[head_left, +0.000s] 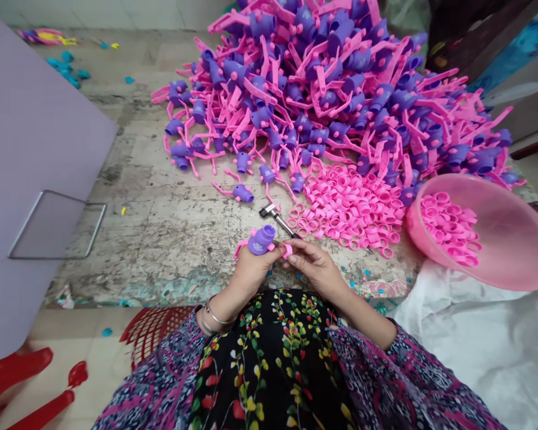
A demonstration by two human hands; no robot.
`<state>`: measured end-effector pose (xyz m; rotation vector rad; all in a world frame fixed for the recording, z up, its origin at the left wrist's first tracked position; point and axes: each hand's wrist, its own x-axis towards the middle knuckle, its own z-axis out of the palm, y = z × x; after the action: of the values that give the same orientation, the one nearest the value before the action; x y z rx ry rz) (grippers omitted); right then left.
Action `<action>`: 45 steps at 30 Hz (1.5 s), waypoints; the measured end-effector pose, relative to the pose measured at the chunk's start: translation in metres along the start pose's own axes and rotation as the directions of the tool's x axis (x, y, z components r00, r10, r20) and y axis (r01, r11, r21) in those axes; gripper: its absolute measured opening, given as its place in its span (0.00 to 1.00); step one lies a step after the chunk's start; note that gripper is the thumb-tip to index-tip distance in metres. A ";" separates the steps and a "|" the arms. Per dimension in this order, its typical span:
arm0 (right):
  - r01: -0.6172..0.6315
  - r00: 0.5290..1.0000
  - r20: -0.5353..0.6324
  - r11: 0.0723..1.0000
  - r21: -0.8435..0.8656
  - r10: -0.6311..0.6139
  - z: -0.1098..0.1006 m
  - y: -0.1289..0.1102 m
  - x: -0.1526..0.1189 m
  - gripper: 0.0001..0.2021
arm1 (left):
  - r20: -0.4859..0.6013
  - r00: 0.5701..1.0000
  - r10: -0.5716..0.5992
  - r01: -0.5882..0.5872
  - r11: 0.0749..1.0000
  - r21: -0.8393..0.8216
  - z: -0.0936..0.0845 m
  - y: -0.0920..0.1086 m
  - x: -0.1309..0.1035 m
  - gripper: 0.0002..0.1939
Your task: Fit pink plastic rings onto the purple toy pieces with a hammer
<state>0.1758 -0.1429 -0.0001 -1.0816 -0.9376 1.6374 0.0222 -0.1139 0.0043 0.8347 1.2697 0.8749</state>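
Observation:
Near the table's front edge, my left hand (250, 269) is closed around a purple plastic part (261, 240) with pink arms, its round opening tilted up. Just to the right, my right hand (316, 269) pinches a small pink ring (287, 250) beside the purple part. A hammer (280, 220) lies on the table behind my hands, its head to the left. Beyond it to the right is a heap of loose pink rings (352, 203). A large pile of purple parts with pink arms (314, 83) covers the back of the table.
A pink bowl (520, 239) holding more pink rings stands at the right, beside white cloth (484, 334). A pale purple panel (31, 143) with a metal handle (49, 258) is at the left. A red basket (152, 331) sits below the worn table's front edge (161, 289).

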 end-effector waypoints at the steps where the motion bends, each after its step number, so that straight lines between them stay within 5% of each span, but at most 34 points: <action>1: -0.020 1.000 0.008 1.000 0.021 0.020 0.000 0.000 0.000 0.15 | 0.006 1.000 -0.008 0.008 1.000 -0.002 0.000 0.000 -0.001 0.12; 14: -0.126 0.992 0.035 0.942 0.311 0.121 -0.011 -0.024 -0.005 0.16 | 0.161 0.987 0.029 -0.010 0.993 -0.119 -0.006 0.012 -0.006 0.14; 25: -0.116 0.991 0.100 0.917 0.381 0.084 -0.009 -0.036 -0.009 0.17 | 0.419 0.905 0.074 -0.041 0.995 -0.089 -0.013 0.015 -0.011 0.18; 30: -0.152 0.987 0.113 0.877 0.456 0.113 -0.006 -0.042 -0.011 0.17 | 0.440 0.891 0.115 -0.059 0.988 -0.140 -0.014 0.014 -0.011 0.27; 45: -0.246 0.961 0.260 0.696 0.674 0.088 -0.002 -0.052 -0.016 0.10 | 0.473 0.871 0.131 -0.089 0.990 -0.110 -0.016 0.012 -0.013 0.30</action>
<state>0.1952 -0.1438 0.0508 -0.4662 -0.2553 2.0465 0.0043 -0.1192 0.0187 0.9904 0.7490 0.7433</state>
